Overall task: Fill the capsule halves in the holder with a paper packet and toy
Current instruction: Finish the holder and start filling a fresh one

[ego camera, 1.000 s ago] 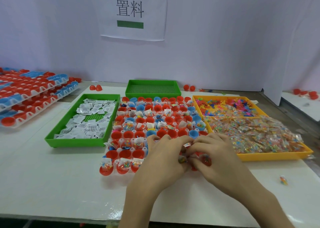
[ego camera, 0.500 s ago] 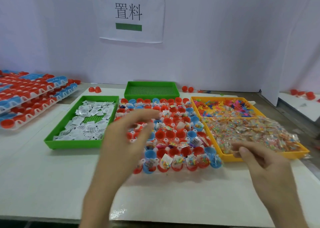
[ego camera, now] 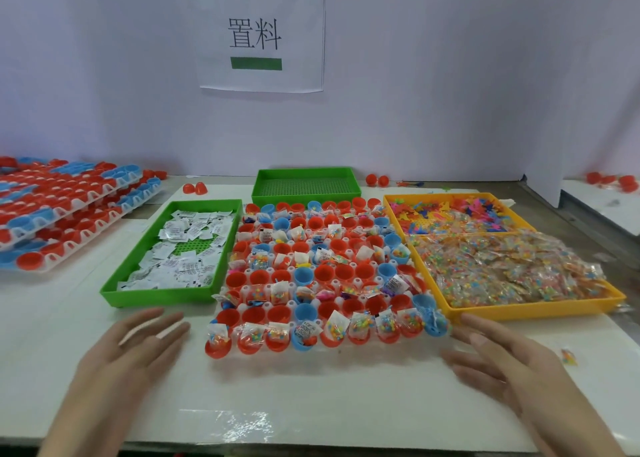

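Observation:
A white holder (ego camera: 242, 290) of red and blue capsule halves sits in the middle of the table; many halves hold clear packets of coloured beads, paper packets or small toys. To its left a green tray (ego camera: 114, 288) holds white paper packets (ego camera: 180, 248). To its right an orange tray (ego camera: 533, 309) holds bead packets (ego camera: 502, 269) in front and coloured plastic toys (ego camera: 450, 214) behind. My left hand (ego camera: 135, 349) lies flat and empty on the table left of the holder's front corner. My right hand (ego camera: 509, 366) hovers flat and empty by the holder's front right corner.
Stacked holders of red and blue capsule halves (ego camera: 65, 210) lie at the far left. An empty green tray (ego camera: 304, 186) stands behind the holder. Loose red halves (ego camera: 195, 188) lie near the back wall. One stray bead packet (ego camera: 568, 356) lies on the table right of my right hand.
Both hands left the holder's front row, where they were pressed together a second ago. They spread apart to either side of the holder and now lie flat and empty.

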Tool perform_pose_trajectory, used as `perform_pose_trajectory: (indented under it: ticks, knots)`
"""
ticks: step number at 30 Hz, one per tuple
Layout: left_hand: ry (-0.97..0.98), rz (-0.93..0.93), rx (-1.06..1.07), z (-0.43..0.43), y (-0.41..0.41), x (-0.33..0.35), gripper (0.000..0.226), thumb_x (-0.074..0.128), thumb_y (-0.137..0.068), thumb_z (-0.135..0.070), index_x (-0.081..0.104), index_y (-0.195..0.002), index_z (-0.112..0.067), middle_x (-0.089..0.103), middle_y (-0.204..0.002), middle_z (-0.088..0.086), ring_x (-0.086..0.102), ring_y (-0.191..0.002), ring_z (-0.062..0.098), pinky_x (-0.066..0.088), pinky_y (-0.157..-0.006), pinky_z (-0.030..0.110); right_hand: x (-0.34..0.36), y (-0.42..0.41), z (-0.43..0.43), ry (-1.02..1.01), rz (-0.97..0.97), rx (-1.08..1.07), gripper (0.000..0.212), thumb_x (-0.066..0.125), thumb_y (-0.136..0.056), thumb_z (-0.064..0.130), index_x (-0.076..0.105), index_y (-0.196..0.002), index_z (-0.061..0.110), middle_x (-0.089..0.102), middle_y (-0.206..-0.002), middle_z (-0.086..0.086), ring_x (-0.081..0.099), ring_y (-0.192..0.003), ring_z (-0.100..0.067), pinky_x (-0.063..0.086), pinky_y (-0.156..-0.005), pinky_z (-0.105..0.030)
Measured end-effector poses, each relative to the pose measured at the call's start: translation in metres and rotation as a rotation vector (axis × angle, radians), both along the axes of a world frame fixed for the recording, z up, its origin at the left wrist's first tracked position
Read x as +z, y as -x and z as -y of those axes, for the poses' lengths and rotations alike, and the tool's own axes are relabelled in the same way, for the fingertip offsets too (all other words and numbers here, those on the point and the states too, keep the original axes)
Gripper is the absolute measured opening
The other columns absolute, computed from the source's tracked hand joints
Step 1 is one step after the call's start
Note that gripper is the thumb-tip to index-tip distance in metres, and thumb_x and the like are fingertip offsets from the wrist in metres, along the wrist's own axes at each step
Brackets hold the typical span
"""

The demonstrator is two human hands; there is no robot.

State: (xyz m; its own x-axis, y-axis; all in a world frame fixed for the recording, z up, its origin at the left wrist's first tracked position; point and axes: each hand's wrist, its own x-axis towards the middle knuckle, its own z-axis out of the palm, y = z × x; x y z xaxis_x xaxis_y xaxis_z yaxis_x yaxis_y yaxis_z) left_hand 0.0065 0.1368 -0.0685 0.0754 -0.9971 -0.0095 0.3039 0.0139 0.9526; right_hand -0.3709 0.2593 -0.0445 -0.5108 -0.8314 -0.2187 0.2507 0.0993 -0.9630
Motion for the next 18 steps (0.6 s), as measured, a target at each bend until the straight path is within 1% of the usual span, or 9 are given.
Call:
perform_pose_trajectory:
  ticks: [2,4,7,10,12,14,17,18]
  knots:
    - [-0.07,-0.006,-0.054,0.002,0.007,0.001,0.03,0.035,-0.097,0.012,0.059,-0.109,-0.001,0.076,-0.095,0.02,0.077,-0.083,0.024,0.061,-0.075,0.03,-0.001,-0.001,0.002,0.004,0.027,0.022,0.022,0.051,-0.097,-0.003,0.067,-0.104,0.01,0.078,-0.092,-0.005,0.075,-0.068,-0.027,0.059,-0.053,-0.025]
    - [-0.129,-0.005,-0.091,0.002,0.015,0.008,0.027,0.038,-0.1,0.006,0.06,-0.112,-0.003,0.077,-0.092,0.019,0.077,-0.08,0.023,0.062,-0.069,0.027,-0.002,0.0,0.004,0.019,0.052,0.019,0.021,0.049,-0.098,-0.003,0.067,-0.105,0.007,0.078,-0.091,-0.011,0.072,-0.059,-0.025,0.057,-0.048,-0.025]
    - [-0.16,0.103,-0.127,0.003,0.02,0.012,0.023,0.047,-0.1,-0.003,0.064,-0.116,-0.008,0.077,-0.091,0.016,0.075,-0.071,0.019,0.061,-0.061,0.024,-0.002,0.003,0.004,0.045,0.091,0.008,0.02,0.048,-0.099,-0.002,0.065,-0.107,0.003,0.077,-0.088,-0.016,0.063,-0.046,-0.023,0.051,-0.04,-0.024]
    - [-0.168,0.167,-0.142,0.008,0.018,0.014,0.023,0.047,-0.102,-0.005,0.065,-0.116,-0.008,0.077,-0.08,0.011,0.071,-0.061,0.015,0.058,-0.054,0.022,-0.003,0.007,0.007,0.027,0.111,0.02,0.019,0.048,-0.099,-0.001,0.066,-0.107,0.0,0.075,-0.083,-0.018,0.055,-0.04,-0.02,0.045,-0.035,-0.024]
    - [-0.182,0.205,-0.189,0.01,0.018,0.02,0.024,0.046,-0.102,-0.006,0.065,-0.117,-0.006,0.075,-0.079,0.012,0.07,-0.059,0.015,0.057,-0.052,0.022,-0.004,0.009,0.008,0.01,0.126,0.018,0.02,0.048,-0.099,0.0,0.067,-0.105,0.0,0.071,-0.077,-0.016,0.051,-0.038,-0.019,0.041,-0.033,-0.024]
    - [-0.206,0.221,-0.227,0.012,0.014,0.022,0.025,0.048,-0.101,-0.007,0.066,-0.117,-0.005,0.073,-0.082,0.015,0.07,-0.063,0.019,0.058,-0.052,0.024,-0.004,0.01,0.008,0.003,0.149,0.022,0.022,0.047,-0.099,0.0,0.068,-0.104,-0.001,0.067,-0.068,-0.012,0.048,-0.037,-0.018,0.038,-0.032,-0.023]
    - [-0.255,0.293,-0.286,0.012,0.01,0.024,0.026,0.049,-0.101,-0.008,0.069,-0.118,-0.008,0.071,-0.102,0.027,0.067,-0.084,0.033,0.061,-0.06,0.03,-0.003,0.011,0.009,-0.027,0.193,0.046,0.025,0.043,-0.1,0.004,0.068,-0.102,-0.001,0.064,-0.06,-0.009,0.045,-0.036,-0.016,0.034,-0.03,-0.022]
    - [-0.268,0.311,-0.312,0.013,0.009,0.024,0.026,0.05,-0.1,-0.009,0.072,-0.115,-0.008,0.071,-0.103,0.028,0.067,-0.085,0.034,0.061,-0.059,0.03,-0.003,0.011,0.01,-0.048,0.21,0.058,0.026,0.043,-0.1,0.007,0.068,-0.102,-0.001,0.064,-0.06,-0.009,0.044,-0.035,-0.015,0.033,-0.03,-0.022]
